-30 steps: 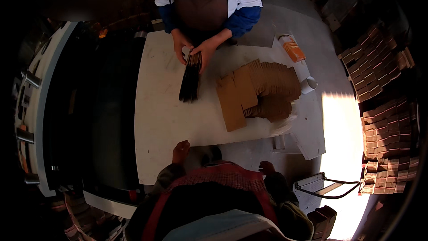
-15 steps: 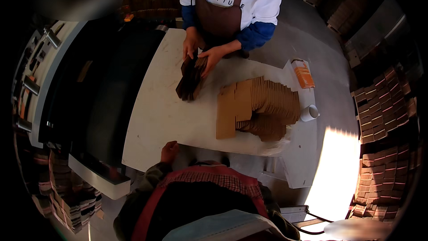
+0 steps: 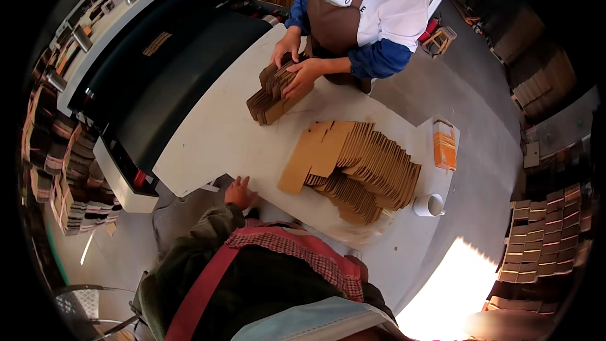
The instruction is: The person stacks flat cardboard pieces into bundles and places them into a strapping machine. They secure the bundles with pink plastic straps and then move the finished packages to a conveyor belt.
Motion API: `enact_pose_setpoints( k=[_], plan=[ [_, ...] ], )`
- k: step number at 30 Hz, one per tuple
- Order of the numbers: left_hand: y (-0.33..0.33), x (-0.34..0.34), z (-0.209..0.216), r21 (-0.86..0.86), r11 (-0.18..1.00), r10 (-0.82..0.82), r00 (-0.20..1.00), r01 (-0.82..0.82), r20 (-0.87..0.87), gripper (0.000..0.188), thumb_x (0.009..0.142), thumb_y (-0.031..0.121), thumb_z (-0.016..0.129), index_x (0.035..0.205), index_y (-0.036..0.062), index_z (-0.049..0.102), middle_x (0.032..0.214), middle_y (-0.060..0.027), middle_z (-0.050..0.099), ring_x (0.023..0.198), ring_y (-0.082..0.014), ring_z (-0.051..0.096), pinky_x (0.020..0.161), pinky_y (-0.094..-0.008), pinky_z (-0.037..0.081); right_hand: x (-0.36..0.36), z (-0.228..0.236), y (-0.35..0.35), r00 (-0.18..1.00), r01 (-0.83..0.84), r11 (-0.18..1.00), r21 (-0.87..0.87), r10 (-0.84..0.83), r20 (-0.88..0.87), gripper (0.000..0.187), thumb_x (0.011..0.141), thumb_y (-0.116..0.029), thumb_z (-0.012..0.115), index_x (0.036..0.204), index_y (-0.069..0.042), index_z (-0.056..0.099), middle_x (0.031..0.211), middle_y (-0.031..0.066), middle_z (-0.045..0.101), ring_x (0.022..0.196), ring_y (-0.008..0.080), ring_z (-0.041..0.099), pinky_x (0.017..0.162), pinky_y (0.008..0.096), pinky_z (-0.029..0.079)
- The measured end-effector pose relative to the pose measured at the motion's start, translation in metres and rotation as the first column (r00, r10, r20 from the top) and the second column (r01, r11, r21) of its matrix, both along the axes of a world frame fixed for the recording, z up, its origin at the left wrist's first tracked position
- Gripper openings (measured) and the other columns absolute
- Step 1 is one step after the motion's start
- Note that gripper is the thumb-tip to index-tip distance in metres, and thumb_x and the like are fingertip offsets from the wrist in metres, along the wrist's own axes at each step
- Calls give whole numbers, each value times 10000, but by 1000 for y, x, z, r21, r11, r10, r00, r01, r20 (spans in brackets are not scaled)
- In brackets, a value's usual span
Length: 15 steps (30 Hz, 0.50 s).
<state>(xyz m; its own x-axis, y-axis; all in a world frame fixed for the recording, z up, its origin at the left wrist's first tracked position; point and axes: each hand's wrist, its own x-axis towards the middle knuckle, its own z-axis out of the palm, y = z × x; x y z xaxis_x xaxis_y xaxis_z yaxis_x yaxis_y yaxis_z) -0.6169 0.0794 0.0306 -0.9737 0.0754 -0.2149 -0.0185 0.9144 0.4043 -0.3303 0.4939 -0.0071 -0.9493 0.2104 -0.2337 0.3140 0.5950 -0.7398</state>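
My left hand [image 3: 240, 194] is at the near edge of the white table [image 3: 208, 132], its fingers stretched out and holding nothing. My right hand is not visible; its arm stays down behind my apron. To the right of my left hand, a long row of cut cardboard pieces [image 3: 372, 164] leans in an overlapping stack, with broad flat pieces at its left end. Across the table, a co-worker's two hands [image 3: 304, 76] hold a smaller bundle of cardboard pieces [image 3: 278, 95] upright on the tabletop.
A machine with a wide dark belt [image 3: 189, 76] runs along the left, a small cardboard piece [image 3: 156, 43] lying on it. An orange-and-white package [image 3: 444, 145] and a white mug [image 3: 429, 205] stand at the table's right. Bundled cardboard stacks [image 3: 543, 233] rise beyond on the right.
The whole view has swung round as my head turned. My left hand's fingers have gone from curled to stretched out. The co-worker still holds the cardboard bundle, now tilted differently.
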Motion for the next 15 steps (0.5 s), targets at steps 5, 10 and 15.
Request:
enact_pose_setpoints(
  k=[5, 10, 15],
  plan=[
    [5, 14, -4, -79, 996, -29, 993, 38, 112, 734, 741, 413, 672, 1376, 171, 396, 1468, -245, 207, 1122, -385, 526, 900, -448, 453, -40, 40, 16, 985, -156, 957, 246, 132, 111, 278, 887, -302, 479, 840, -88, 649, 868, 121, 651, 838, 327, 606, 709, 428, 477],
    [8, 5, -10, -116, 990, -48, 975, 74, 217, 789, 743, 437, 669, 1410, 171, 343, 1489, -276, 91, 1014, -393, 596, 840, -437, 494, -53, 6, 12, 960, -27, 909, 415, -92, 264, 387, 822, -448, 559, 774, -70, 631, 802, 153, 642, 767, 367, 606, 660, 455, 475],
    [13, -8, 0, -184, 970, -86, 935, 157, 343, 821, 759, 506, 634, 1411, 117, 323, 1454, -346, 89, 974, -411, 609, 825, -445, 502, -43, -10, 13, 980, 83, 938, 336, -138, 144, 357, 784, -435, 613, 730, -82, 619, 750, 145, 635, 721, 357, 609, 615, 441, 472]
  ],
)
